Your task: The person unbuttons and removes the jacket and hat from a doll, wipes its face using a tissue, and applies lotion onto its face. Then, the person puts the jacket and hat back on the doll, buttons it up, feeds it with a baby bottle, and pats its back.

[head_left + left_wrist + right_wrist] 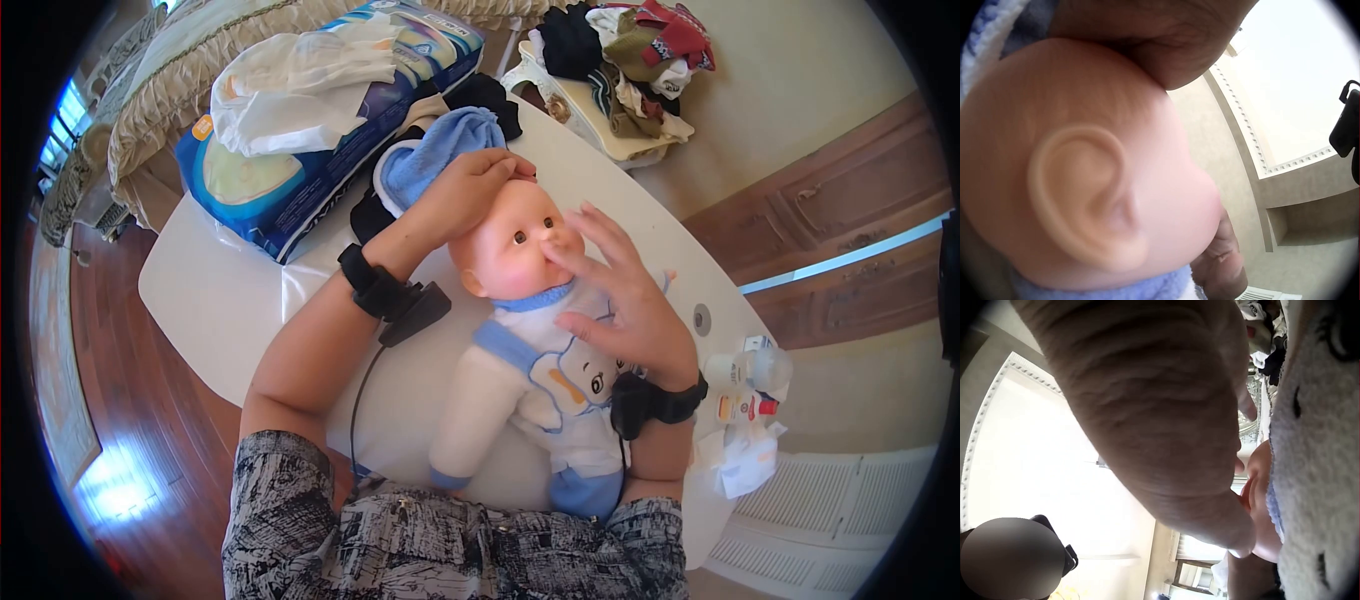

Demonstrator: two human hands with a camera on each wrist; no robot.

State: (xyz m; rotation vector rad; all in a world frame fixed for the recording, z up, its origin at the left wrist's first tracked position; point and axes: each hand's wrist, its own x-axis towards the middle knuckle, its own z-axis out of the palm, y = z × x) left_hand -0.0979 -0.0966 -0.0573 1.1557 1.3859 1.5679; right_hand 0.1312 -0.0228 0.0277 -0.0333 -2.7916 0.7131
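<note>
Covering the fleece-clad doll's (528,345) smooth crown: left grip (472,195), relaxed; right grip (634,310) splays over face.

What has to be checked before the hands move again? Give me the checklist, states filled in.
1. Bald plastic-headed doll in white and blue plush supported at the head: ok, the left hand rests on top of it.
2. Doll's eyes uncovered: ok, both show in the head view.
3. Lower face unobstructed: not ok, the right hand has its fingers across it in the head view.
4. Blue and white plush cloth behind the head, separate from the outfit: cannot tell.
5. Crumpled white diaper-like piece off the doll: ok, it lies on the blue plastic pack.
</note>
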